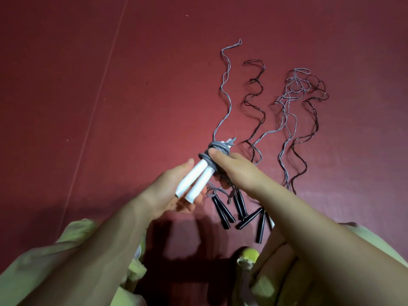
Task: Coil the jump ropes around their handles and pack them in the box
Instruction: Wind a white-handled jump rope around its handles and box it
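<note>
The left hand (pixel 176 191) grips two white handles (pixel 194 180); the right hand (pixel 231 171) pinches the grey rope (pixel 217 149) wound round their tops; if that pinch slips, the loops may spring loose; more ropes with black handles (pixel 223 212) lie at four o'clock; no box shows.

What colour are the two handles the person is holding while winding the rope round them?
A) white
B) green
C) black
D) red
A: the left hand grips two white handles with grey rope coiled round their upper ends; the black handles lie on the floor.
</note>
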Demonstrator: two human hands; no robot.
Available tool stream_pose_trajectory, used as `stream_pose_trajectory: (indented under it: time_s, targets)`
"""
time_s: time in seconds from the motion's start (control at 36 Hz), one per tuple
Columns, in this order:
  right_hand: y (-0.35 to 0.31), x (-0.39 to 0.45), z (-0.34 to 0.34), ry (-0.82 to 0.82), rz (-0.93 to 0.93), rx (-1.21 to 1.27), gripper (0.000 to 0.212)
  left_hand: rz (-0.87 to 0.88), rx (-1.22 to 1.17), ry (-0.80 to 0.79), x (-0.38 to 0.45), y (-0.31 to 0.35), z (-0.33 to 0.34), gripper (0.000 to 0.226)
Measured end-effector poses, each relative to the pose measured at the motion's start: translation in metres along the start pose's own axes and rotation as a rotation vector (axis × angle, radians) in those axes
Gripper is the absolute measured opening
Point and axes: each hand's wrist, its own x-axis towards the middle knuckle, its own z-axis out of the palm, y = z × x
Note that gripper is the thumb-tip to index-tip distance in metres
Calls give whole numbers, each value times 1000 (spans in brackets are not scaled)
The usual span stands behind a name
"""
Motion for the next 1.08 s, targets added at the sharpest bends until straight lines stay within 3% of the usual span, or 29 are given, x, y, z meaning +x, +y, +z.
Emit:
stream_pose_trajectory:
  time_s: [0.28,0.36,0.53,0.78,0.86,0.94,1.0,1.08]
  targets:
    - [8,2,0,113,81,-294,63,204,318,261,11,-7,-4,59]
    - [7,2,-2,167,68,-337,64,259,335,313,13,-8,-8,74]
    - [7,4,2,41,68,-126,64,364,585,515,12,-9,-10,63]
    - [1,1,4,-25,134,92,62,389,594,565,8,-4,-8,34]
    - [1,1,3,-27,101,138,54,395,592,559,8,-4,-7,36]
    - [1,1,4,-28,10,188,39,336,586,504,9,-3,-9,54]
    - [1,1,4,-40,-45,216,32,280,551,398,8,-3,-13,64]
    - [2,1,5,-87,-124,272,29,195,435,128,3,-2,-14,60]
